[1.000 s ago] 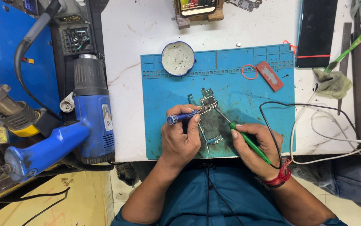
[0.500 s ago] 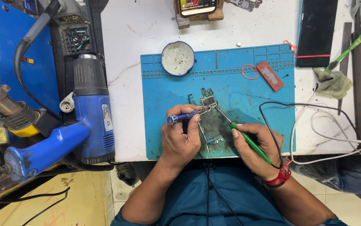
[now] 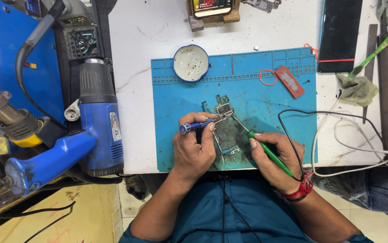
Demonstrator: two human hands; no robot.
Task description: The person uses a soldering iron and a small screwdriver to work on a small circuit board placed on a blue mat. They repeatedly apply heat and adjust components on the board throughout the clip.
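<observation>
Left hand fingers clamped on blue-handled tweezers, tips pinning circuit board mid blue mat. Right hand pinches green soldering iron, tip at board. Best brace wrists on mat, touch lightly.

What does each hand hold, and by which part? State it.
Left hand pinches blue-handled tweezers at mid-handle; right hand holds a green-handled soldering iron pen-style along its handle, both tips at the circuit board.

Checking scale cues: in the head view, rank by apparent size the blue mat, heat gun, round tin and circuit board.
1. blue mat
2. heat gun, though it may sit nearer the camera
3. round tin
4. circuit board
</observation>
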